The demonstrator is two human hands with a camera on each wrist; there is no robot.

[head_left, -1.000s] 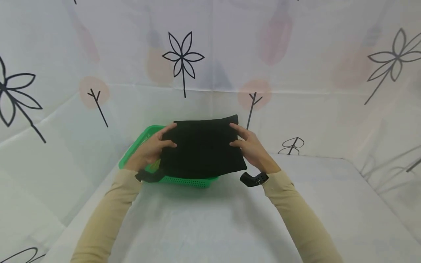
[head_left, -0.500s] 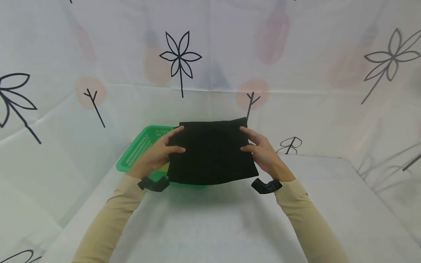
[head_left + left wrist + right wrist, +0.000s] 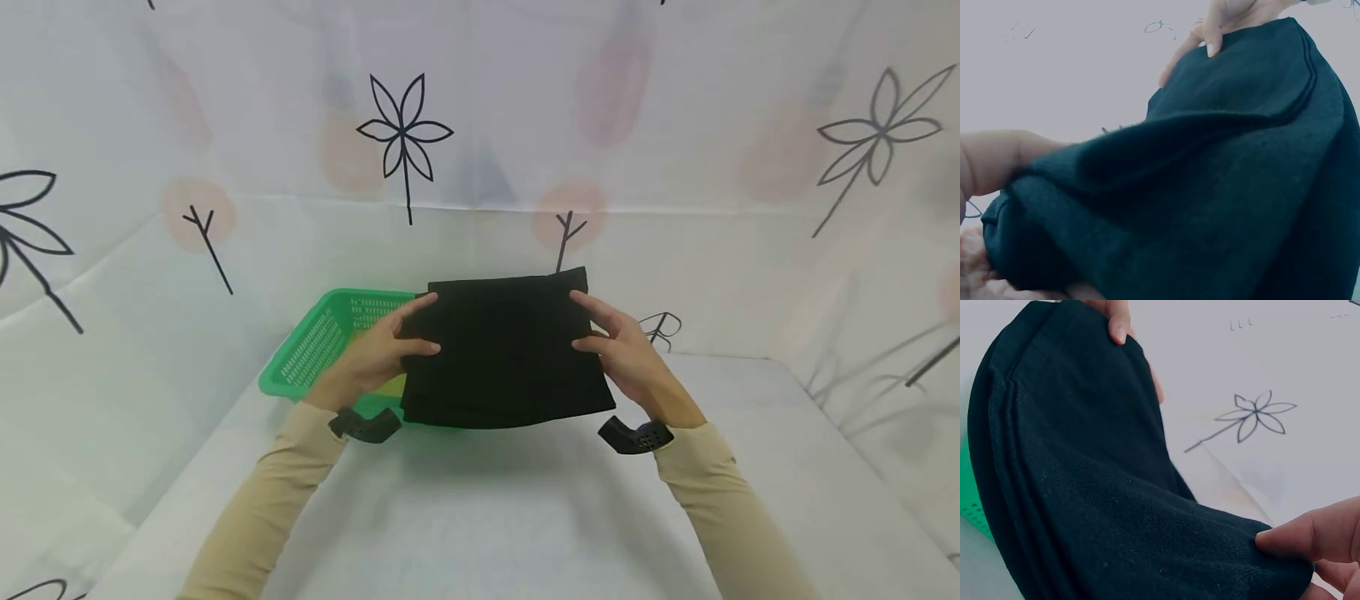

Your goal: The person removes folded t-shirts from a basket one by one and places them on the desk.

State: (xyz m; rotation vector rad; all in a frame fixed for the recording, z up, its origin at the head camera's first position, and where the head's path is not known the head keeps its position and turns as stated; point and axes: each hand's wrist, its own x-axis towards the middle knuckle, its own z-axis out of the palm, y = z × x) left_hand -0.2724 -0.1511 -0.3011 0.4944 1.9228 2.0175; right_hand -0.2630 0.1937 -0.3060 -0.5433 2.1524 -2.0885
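A folded black cloth (image 3: 506, 354) hangs between both hands above the white table, in front of part of the green basket (image 3: 303, 354). My left hand (image 3: 375, 354) grips its left side, with thumb and forefinger over the near face. On the opposite side my right hand (image 3: 630, 354) pinches the cloth the same way. The right wrist view shows several stacked layers along one edge of the cloth (image 3: 1085, 462), and the right thumb (image 3: 1291, 537) pressing on it. In the left wrist view the cloth (image 3: 1210, 187) sags in a deep fold between the hands.
Something yellow (image 3: 392, 385) lies in the basket, mostly hidden by the left hand and the cloth. The white table (image 3: 495, 525) extends towards me and to the right. A white patterned sheet (image 3: 480, 100) stands behind and at both sides.
Both hands have carried the cloth to the right and slightly lower, towards me. More of the basket's left part shows now. The grip of both hands stays the same.
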